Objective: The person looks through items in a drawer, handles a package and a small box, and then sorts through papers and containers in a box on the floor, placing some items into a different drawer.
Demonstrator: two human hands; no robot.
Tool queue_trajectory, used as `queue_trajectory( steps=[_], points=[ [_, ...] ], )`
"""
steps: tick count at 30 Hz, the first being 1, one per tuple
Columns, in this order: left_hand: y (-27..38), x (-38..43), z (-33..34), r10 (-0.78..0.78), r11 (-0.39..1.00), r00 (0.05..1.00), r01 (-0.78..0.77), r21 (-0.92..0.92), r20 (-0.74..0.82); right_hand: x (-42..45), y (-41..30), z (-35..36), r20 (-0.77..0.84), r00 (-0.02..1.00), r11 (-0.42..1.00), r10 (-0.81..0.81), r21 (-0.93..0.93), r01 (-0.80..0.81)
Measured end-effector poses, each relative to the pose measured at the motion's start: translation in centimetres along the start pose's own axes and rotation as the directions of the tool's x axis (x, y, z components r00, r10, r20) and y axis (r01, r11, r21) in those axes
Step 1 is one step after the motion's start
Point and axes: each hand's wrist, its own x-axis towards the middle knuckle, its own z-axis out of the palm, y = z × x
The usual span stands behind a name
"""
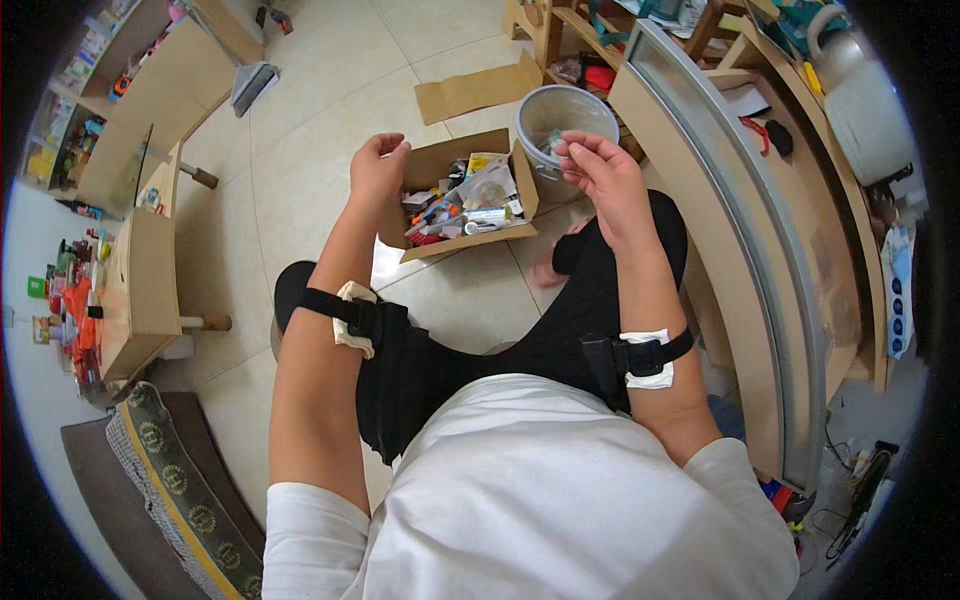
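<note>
An open cardboard box (525,180) stands on the tiled floor before me, filled with small packets, a white tube (487,214), an orange and blue item (436,214) and clear plastic packaging (491,187). My left hand (379,169) is raised over the box's left edge, fingers curled, with no object visible in it. To the right, my right hand (604,176) is raised in front of a grey plastic bin (568,109), fingers bent. Something small and clear seems to be at its fingertips, but I cannot tell whether it is held or lies in the bin behind.
A flat piece of cardboard (480,88) lies beyond the box. Close on the right is a wooden cabinet with a metal-framed edge (772,247). At the left stand a wooden table (142,292) with bottles and a cushioned seat (180,487). A dustpan (253,86) rests farther off.
</note>
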Motion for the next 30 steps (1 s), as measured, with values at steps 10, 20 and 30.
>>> queue_trajectory(
  steps=[10,20,30],
  points=[
    [6.4,10.9,-0.5,0.244,0.957,0.969,-0.248,0.152,0.047,6.4,-2.4,2.0,-0.028,0.999,0.998,-0.038,-0.041,0.037],
    [-10.8,10.1,3.1,-0.032,0.995,0.983,0.014,0.102,0.182,20.3,15.3,4.9,0.023,0.989,0.879,0.146,-0.461,-0.119],
    [-13.1,8.4,0.0,-0.233,0.891,0.942,0.306,-0.336,0.240,18.5,33.4,-0.1,-0.127,0.831,0.184,0.542,-0.946,-0.265]
  ],
)
